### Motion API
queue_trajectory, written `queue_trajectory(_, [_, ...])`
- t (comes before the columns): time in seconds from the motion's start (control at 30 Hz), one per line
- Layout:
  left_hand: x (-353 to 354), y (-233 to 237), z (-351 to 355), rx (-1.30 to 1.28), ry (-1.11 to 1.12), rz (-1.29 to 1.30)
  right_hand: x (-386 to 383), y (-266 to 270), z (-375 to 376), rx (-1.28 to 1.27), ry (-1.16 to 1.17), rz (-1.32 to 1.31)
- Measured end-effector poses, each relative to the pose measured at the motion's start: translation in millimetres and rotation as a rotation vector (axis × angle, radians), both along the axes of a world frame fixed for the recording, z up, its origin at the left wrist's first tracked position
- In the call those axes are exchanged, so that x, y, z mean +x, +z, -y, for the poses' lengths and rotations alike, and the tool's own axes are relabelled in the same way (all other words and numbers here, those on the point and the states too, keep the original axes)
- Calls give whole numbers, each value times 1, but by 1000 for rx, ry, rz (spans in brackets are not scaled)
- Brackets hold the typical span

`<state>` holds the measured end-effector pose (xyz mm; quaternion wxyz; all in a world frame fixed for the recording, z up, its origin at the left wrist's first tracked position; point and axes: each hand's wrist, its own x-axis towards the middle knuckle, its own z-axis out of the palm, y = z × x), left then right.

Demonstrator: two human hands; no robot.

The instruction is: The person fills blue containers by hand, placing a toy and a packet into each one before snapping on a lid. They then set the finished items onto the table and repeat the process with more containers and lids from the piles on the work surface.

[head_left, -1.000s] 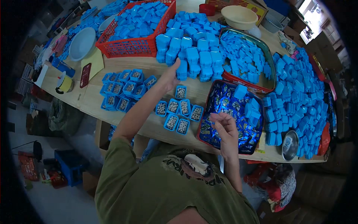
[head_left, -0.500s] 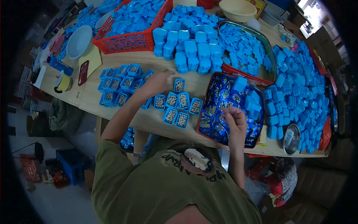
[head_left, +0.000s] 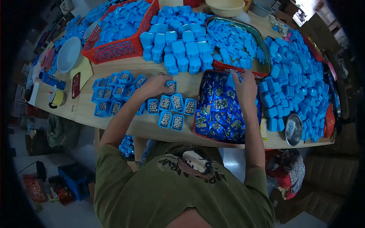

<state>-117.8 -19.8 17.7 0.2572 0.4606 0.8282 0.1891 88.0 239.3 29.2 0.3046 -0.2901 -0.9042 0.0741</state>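
My left hand (head_left: 155,85) reaches over the group of open boxes, its fingers and thumb closed around the left side of a small blue box of pale round pellets (head_left: 172,87). Just below it stand several similar boxes (head_left: 176,102) with pellets. My right hand (head_left: 247,86) is over the far edge of a red-rimmed tin (head_left: 195,121) of shiny blue printed packets (head_left: 220,104). Its thumb and fingers are apart. A blue case (head_left: 230,80) shows beside the thumb, and small flat blue pieces (head_left: 234,38) lie in the oval tin (head_left: 266,57) beyond the fingertips.
More pellet boxes (head_left: 118,90) are stacked at left. Behind them are a red basket (head_left: 114,49) of blue cases and stacked blue cases (head_left: 185,49). A large pile of blue cases (head_left: 300,83) covers the right side, beside a metal bowl (head_left: 293,130). A yellow cup (head_left: 57,97) stands far left.
My right hand has moved up from above the packets to the tin's far edge, its fingers spreading. My left hand has come down onto the pellet box. The whole view has shifted slightly.
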Motion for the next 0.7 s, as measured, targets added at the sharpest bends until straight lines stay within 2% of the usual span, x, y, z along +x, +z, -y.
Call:
queue_trajectory(0.03, [1,2,-1,1,3,-2,-10,-2,-3,66,-75,106])
queue_trajectory(0.13, [1,0,-2,-94,-48,-68,-29,-17,-10,35,-81,168])
queue_trajectory(0.23, [-2,-12,-1,11,-146,-161,-24,-20,-15,-61,-17,260])
queue_trajectory(0.33, [4,-11,-9,-41,-144,-235,-3,-25,-14,-79,109,150])
queue_trajectory(0.4, [10,-5,-17,-146,-109,-225,15,-24,-11,-50,135,124])
queue_trajectory(0.47, [13,-6,-20,-137,-96,-234,31,-19,-5,-19,159,100])
queue_trajectory(0.53, [12,-8,-19,-129,-79,-247,41,-8,5,0,17,388])
queue_trajectory(0.67, [16,9,-9,-7,68,-155,49,-12,1,-69,6,262])
queue_trajectory(0.7, [20,16,-4,30,138,-124,49,-8,1,-183,20,202])
